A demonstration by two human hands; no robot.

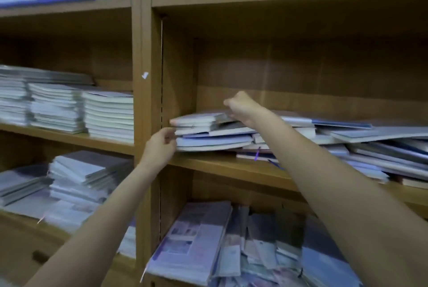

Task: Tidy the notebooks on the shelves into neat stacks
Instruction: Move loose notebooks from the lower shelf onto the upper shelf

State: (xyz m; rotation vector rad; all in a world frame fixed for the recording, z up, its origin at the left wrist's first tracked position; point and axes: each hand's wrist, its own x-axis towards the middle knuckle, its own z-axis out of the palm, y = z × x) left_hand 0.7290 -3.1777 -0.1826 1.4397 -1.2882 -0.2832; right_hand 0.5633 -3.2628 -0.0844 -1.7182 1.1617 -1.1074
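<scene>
A small stack of pale blue and white notebooks (208, 131) lies at the left end of the middle right shelf (222, 166). My left hand (161, 145) grips the stack's near left corner, fingers curled at its edge. My right hand (240, 107) reaches over the top of the stack and holds the uppermost notebooks, fingers curled down behind them. To the right, more notebooks (370, 145) lie slanted and overlapping in a loose heap along the same shelf.
Neat white stacks (69, 108) fill the left bay's middle shelf, and looser piles (81, 175) sit below them. The bottom right shelf holds jumbled booklets and papers (231, 245). A wooden upright (146, 101) divides the bays. The shelf above the heap holds nothing visible.
</scene>
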